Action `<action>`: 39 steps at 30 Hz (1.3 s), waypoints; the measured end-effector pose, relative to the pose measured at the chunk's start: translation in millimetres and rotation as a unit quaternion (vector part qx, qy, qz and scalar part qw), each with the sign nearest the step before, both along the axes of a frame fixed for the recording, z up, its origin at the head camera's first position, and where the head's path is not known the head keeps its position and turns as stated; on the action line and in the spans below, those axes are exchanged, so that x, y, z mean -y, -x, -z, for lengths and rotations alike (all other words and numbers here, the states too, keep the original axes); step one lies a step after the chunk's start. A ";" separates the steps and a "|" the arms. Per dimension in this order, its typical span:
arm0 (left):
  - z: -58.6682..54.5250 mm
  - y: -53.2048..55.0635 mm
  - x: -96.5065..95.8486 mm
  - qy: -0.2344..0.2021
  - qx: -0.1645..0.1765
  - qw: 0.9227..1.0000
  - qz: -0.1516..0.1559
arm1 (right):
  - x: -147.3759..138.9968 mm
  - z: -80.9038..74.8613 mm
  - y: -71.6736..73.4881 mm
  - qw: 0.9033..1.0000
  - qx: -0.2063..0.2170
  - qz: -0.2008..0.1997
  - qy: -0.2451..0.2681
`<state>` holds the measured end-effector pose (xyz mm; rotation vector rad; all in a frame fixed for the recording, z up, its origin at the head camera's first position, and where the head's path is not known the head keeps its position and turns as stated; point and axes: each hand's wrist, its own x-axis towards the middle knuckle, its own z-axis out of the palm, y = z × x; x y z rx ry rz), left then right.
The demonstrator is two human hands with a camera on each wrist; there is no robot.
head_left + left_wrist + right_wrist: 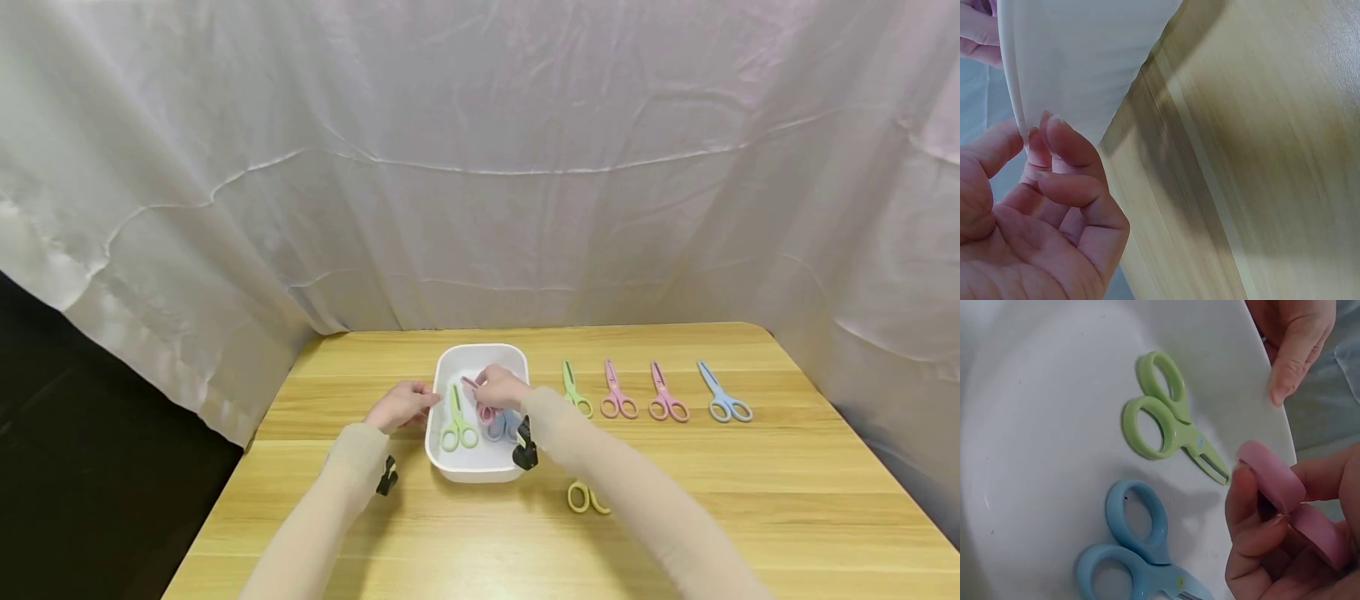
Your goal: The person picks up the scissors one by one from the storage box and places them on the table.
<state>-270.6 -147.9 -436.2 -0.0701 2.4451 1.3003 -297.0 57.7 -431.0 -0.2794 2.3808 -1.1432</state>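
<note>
A white plastic bin point(480, 477) stands on the table. My left hand point(403, 406) pinches its left rim between thumb and fingers, as the left wrist view shows close up. Over the inside of the bin, my right hand point(501, 388) holds a pair of pink scissors point(1270, 477) by the handle loops. Green scissors point(1166, 419) lie on the bin's floor, handles toward the near side. Beside them rest blue scissors point(1138, 550), partly covered by the right hand and pink scissors in the head view.
Right of the bin, green scissors point(570, 385), two pink scissors point(613, 390) and blue scissors point(722, 396) lie in a row. Yellow scissors point(579, 497) sit nearer, partly hidden under the right forearm. A pale curtain point(480, 233) hangs behind the wooden table point(480, 550).
</note>
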 end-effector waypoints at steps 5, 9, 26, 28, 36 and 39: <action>0.0 0.2 -0.4 0.000 0.000 1.000 0.001 | -0.8 -2.2 -2.4 0.999 0.001 0.011 0.041; 0.3 0.6 -0.8 0.001 0.001 1.000 0.002 | -1.2 -2.5 -4.6 0.997 0.005 0.026 0.074; -0.5 0.0 -2.3 -0.001 0.006 1.000 0.002 | -11.9 6.7 -3.8 0.974 0.034 0.128 0.182; -0.3 -0.2 -2.3 -0.005 0.006 1.000 0.001 | -13.8 8.0 -4.0 0.972 0.034 0.134 0.189; 0.8 -1.0 -1.3 -0.011 0.004 1.000 0.002 | -19.3 9.1 -7.9 0.962 0.039 0.153 0.222; 1.1 -1.2 -0.9 -0.015 0.005 1.000 0.002 | -21.0 7.6 -9.8 0.951 0.053 0.161 0.257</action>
